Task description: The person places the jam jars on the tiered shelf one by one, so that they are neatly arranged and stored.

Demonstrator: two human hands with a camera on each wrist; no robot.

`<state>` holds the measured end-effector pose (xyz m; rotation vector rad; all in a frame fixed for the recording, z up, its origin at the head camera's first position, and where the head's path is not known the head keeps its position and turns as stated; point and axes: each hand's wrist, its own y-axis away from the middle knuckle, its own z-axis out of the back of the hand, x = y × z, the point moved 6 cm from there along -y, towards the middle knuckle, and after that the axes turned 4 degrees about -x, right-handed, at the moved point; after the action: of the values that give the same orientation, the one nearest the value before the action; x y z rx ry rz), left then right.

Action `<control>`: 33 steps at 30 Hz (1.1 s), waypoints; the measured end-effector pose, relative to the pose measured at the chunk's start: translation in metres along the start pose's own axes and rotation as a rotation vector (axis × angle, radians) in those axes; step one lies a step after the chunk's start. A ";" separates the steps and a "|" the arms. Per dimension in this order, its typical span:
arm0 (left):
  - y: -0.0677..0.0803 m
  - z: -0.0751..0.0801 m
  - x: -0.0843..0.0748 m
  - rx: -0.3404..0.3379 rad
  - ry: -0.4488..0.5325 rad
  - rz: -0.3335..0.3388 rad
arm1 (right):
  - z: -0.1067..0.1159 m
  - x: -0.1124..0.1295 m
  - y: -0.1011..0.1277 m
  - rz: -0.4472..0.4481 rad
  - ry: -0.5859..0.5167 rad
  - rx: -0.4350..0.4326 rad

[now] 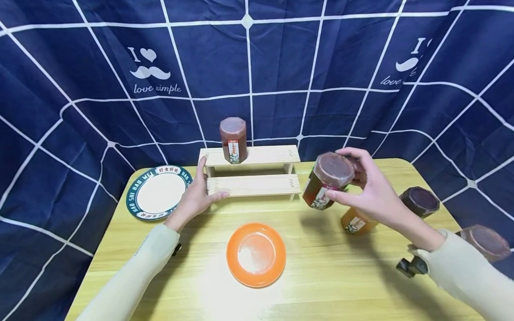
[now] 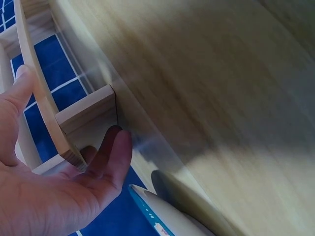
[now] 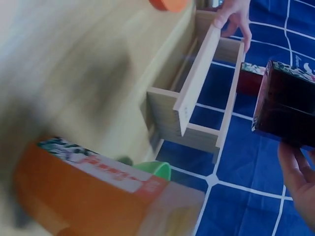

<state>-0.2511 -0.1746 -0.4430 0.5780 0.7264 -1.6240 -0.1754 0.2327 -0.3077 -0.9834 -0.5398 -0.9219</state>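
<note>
Head view: right hand [image 1: 371, 191] wrapped around a dark red jar [image 1: 327, 178], fingers curled over lid and side, jar lifted clear of the table [image 1: 321, 276] and tilted, just right of the wooden step shelf [image 1: 253, 171]. Left hand [image 1: 196, 196] braced against the shelf's left end, fingers straight and relaxed, thumb along the lower step, gripping nothing. On the upper step, a second red jar [image 1: 233, 139], upright, near the left end. Behind the lifted jar, an orange-filled jar [image 1: 355, 223] on the table, partly hidden by the wrist; further right, a dark-lidded jar [image 1: 419, 203] and another jar [image 1: 486, 240] by the edge. In front, an orange plate [image 1: 255, 254]; at left, a white plate with a green rim [image 1: 158, 192]. Left wrist view: blurred, palm open beside the shelf's end board [image 2: 54, 123], fingertips touching the wood. Right wrist view: held jar [image 3: 290, 103] dark at right, fingers [image 3: 295, 172] beneath it, orange-filled jar [image 3: 93, 196] large and blurred below, shelf [image 3: 206, 93] beyond. Likely risks: tilted jar slipping, the grasp sitting mostly on the lid; base catching the shelf's right edge and rocking the light frame, toppling the jar already on top; right forearm brushing the orange-filled jar just under the wrist; shelf sliding if the open left hand eases off.
</note>
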 end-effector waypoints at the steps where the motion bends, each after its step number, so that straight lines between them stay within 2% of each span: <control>1: 0.000 0.000 0.000 0.002 0.001 0.001 | -0.002 -0.001 -0.005 0.000 -0.021 0.003; 7: 0.002 0.000 0.002 0.007 0.007 0.001 | -0.020 -0.010 -0.035 -0.026 -0.177 0.018; 14: -0.001 0.000 0.004 -0.010 0.019 -0.030 | -0.032 -0.017 -0.075 -0.061 -0.216 0.016; 21: -0.001 0.000 0.002 0.005 0.026 -0.010 | -0.050 -0.028 -0.105 -0.120 -0.321 0.014; 27: 0.001 0.001 0.004 -0.009 0.008 0.003 | -0.074 -0.037 -0.125 -0.119 -0.337 0.071; 33: 0.001 0.000 0.003 0.005 0.040 0.002 | -0.088 -0.046 -0.139 -0.136 -0.321 0.100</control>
<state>-0.2508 -0.1768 -0.4448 0.6159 0.7515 -1.6163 -0.3188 0.1406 -0.3189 -1.0189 -0.9252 -0.8522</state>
